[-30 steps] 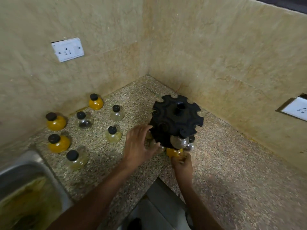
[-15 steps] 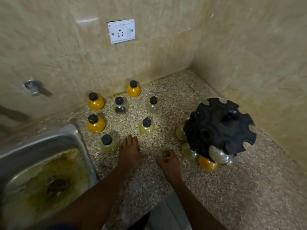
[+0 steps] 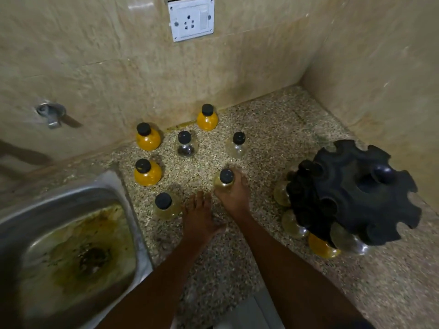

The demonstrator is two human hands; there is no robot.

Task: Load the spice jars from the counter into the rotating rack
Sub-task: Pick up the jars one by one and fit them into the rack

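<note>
Several black-capped spice jars stand on the speckled counter (image 3: 273, 129). My right hand (image 3: 234, 194) is wrapped around a pale yellow jar (image 3: 224, 180) at the middle of the group. My left hand (image 3: 198, 216) lies flat on the counter, fingers apart, just right of another pale jar (image 3: 165, 206). Three orange jars (image 3: 147, 173) (image 3: 147, 137) (image 3: 207, 118), a dark-filled jar (image 3: 185, 144) and a clear jar (image 3: 237, 144) stand behind. The black rotating rack (image 3: 351, 193) sits at the right with several jars hanging under it, one of them orange (image 3: 322, 246).
A stained steel sink (image 3: 71, 245) fills the lower left, its rim close to the nearest jars. Tiled walls meet in a corner behind the rack. A white socket (image 3: 191, 19) and a tap (image 3: 51, 113) are on the back wall.
The view has swung left and closer. My right hand has moved forward from the bare counter and closed around the pale yellow jar. My left hand has stayed about where it was.
</note>
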